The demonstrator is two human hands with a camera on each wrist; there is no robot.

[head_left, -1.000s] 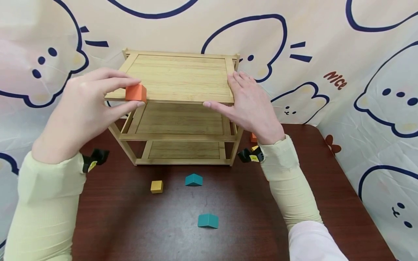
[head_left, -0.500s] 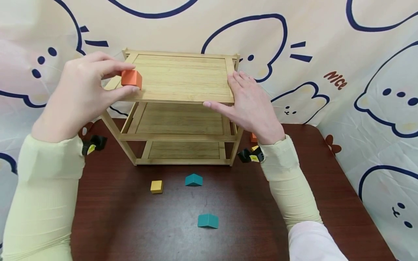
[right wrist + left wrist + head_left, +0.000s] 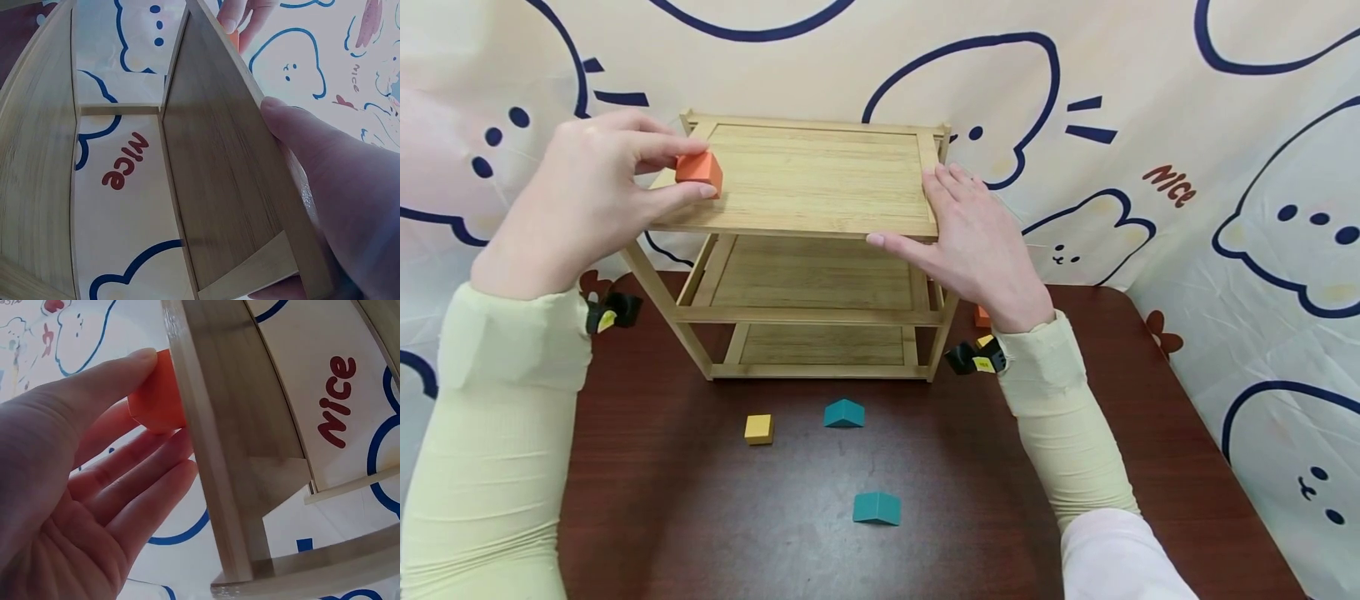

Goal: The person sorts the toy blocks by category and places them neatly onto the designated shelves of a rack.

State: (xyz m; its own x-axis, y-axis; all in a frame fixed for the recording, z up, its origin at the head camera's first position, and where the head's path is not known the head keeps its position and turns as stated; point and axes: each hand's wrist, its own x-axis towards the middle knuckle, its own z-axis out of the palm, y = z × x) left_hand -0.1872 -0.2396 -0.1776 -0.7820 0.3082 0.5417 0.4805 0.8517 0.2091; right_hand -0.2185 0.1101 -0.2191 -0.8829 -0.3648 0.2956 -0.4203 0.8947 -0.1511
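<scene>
On the dark brown table (image 3: pixel 970 542), a wooden rack (image 3: pixel 812 317) of three levels, each with a flat board inside a frame. Over the left part of its top board (image 3: pixel 820 179), an orange block (image 3: pixel 698 171); in contact with the wood or slightly above it, not possible to tell. In front of the rack, a yellow cube (image 3: pixel 758 429) and two teal wedges (image 3: pixel 844 414), well apart from each other. To the right of the rack, a second orange piece (image 3: pixel 982 317) and a bit of yellow (image 3: pixel 985 341), both partly covered by the right wrist.

On the pale cloth (image 3: pixel 775 83) behind, in red-brown letters, the word "Nice" (image 3: pixel 1170 184), readable in all three views; in the right wrist view, once more and smaller at the right side. At the left wrist, a black device (image 3: pixel 622 309) with a yellow label (image 3: pixel 607 320), too small for reading.

Between thumb and fingertips of the left hand (image 3: pixel 598 187), the orange block, held in a pinch. Well apart from it, at the opposite end of the same board, the right hand (image 3: pixel 981 233), with fingers laid straight on the right edge and thumb against the front edge, resting there rather than grasping.
</scene>
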